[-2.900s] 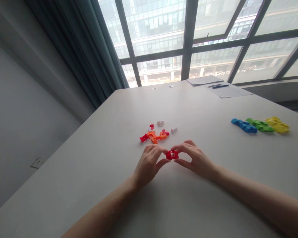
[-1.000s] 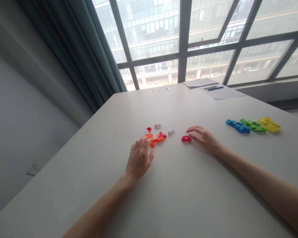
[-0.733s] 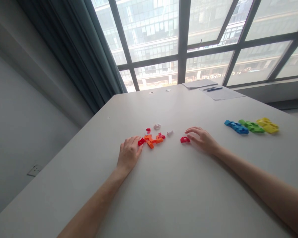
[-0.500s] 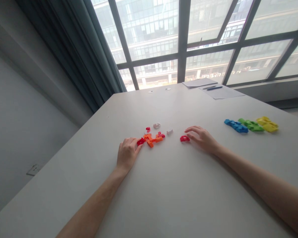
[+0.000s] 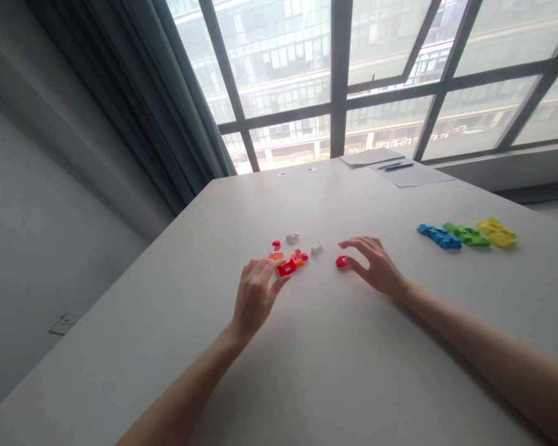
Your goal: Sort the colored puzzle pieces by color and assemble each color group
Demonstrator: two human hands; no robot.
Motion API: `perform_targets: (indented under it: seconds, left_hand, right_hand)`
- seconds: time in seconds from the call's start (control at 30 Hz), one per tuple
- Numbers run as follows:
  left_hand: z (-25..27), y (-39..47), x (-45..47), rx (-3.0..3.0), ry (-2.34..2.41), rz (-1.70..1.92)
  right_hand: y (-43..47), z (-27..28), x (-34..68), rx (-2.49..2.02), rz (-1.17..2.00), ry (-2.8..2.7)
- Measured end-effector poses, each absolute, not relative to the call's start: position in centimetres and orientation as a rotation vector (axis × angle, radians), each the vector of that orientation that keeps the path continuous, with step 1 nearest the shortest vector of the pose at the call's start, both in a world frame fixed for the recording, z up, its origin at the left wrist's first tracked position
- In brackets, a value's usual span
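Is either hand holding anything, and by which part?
The left hand pinches a red piece by near and far edges; the right hand is open beside another red piece, contact unclear.

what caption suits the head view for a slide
Left hand holds a small rectangular red plastic piece; right hand curves by a chunky red plastic block on a white table.

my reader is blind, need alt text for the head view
A left hand pinches a red piece near orange pieces on a white table; the right hand, fingers parted, is at another red block. A blue shape, green shape and yellow shape lie farther right.
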State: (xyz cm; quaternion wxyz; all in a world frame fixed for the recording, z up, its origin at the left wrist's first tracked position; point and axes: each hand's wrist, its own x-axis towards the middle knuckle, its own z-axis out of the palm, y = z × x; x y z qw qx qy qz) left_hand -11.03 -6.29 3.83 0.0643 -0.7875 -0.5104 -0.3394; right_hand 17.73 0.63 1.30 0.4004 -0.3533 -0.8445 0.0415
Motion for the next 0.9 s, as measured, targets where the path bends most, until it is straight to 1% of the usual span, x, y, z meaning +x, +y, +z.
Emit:
perform_targets:
  seconds: [0.23, 0.47, 0.6, 0.9]
  left_hand:
    - [4.3, -5.6, -6.7, -2.618, -1.393, -1.142]
    - [2.4, -4.9, -4.6, -2.618, -1.562, -1.437]
    - [1.6, -5.2, -4.7, -2.676, -1.641, -1.515]
    - [1.7, -4.8, -4.8, -2.834, -1.769, -1.729]
  right_hand:
    - [-0.9, 1.9, 16.5, -0.645, -0.002, -2.289]
    - [-1.0, 1.8, 16.5, -0.628, -0.041, -2.267]
    - [-1.1, 2.0, 16.4, -0.609, 0.0, -2.313]
    - [-1.0, 2.1, 16.4, -0.598, 0.003, -2.355]
